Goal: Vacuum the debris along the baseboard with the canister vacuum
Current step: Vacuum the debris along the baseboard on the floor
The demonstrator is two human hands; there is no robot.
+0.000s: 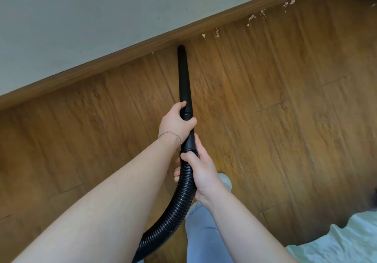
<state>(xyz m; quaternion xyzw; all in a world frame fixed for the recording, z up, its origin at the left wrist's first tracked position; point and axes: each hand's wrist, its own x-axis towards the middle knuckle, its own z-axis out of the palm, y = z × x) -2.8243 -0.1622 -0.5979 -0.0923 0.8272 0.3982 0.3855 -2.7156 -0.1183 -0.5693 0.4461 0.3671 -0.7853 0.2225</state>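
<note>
Right hand [202,173] wraps the hose [183,193]; left hand [175,122] clamps the wand [184,83], its tip at the baseboard [122,58]. Debris [252,17] trails along the baseboard, right of the tip. Sweeping fast or lifting the tip could scatter flakes or skip some.

Black wand [184,79], black ribbed hose [179,199]; brown wood-grain floor [285,120], brown baseboard [122,52]; pale debris [252,17].
</note>
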